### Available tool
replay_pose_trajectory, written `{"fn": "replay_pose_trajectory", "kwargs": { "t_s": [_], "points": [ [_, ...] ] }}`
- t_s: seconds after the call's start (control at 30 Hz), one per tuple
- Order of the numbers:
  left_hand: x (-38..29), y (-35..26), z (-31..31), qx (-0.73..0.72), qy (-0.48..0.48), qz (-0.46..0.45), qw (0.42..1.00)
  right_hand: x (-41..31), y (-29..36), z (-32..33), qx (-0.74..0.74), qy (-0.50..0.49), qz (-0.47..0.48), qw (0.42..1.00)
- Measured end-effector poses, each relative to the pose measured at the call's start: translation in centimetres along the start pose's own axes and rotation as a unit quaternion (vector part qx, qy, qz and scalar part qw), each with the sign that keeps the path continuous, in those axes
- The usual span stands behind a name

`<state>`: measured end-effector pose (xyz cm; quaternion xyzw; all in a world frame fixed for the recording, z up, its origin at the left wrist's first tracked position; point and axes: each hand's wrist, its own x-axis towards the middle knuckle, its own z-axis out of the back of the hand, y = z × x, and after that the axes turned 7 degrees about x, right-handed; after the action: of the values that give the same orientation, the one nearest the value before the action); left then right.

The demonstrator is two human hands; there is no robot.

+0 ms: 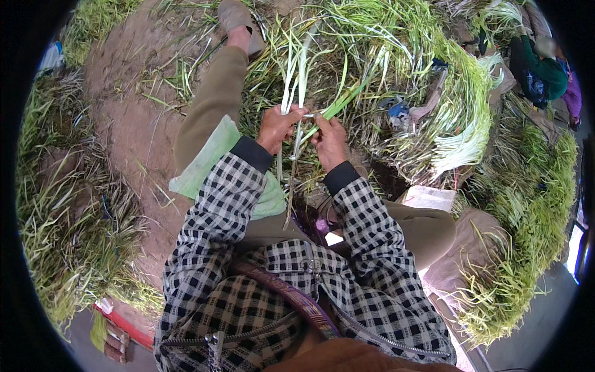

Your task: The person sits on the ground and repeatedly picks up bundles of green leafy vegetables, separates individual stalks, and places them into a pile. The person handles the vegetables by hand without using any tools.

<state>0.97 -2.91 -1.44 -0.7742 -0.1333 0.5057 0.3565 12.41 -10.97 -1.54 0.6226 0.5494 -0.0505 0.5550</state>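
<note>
My left hand [277, 126] grips several long, pale plant stalks [289, 79], likely chives or a similar leafy crop, which stand up past the fingers and hang below. Just to its right, my right hand [329, 138] pinches a green leaf bundle [343, 103] that slants up to the right. A short pale piece spans the gap between both hands' fingertips. Beneath the hands, a thin brownish strand [291, 195] dangles over my lap. A light green cloth [209, 160] covers part of my left thigh.
Loose leaves litter the bare soil [125, 97]. At right lies a curved pile of pale-stemmed stalks [458, 144], with a further green heap [534, 195] beyond. Another heap [69, 209] lines the left side. A person in a green top [548, 76] sits at the upper right.
</note>
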Motion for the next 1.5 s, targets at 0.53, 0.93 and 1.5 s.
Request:
{"fn": "replay_pose_trajectory", "kwargs": {
  "t_s": [0.53, 0.93, 1.5],
  "points": [
    [-0.2, -4.7, 3.1, -0.034, -0.145, -0.144, 0.978, -2.6, -3.4, 11.9, -0.771, 0.321, 0.125, 0.536],
    [-0.5, -6.9, 5.1, -0.086, -0.128, -0.232, 0.96, 3.4, -8.1, 32.4, -0.94, 0.28, -0.073, 0.183],
    [-0.3, -4.3, 1.8, -0.062, 0.01, -0.092, 0.994, -0.2, 3.7, -2.0, -0.309, 0.292, 0.03, 0.905]
  ]
}}
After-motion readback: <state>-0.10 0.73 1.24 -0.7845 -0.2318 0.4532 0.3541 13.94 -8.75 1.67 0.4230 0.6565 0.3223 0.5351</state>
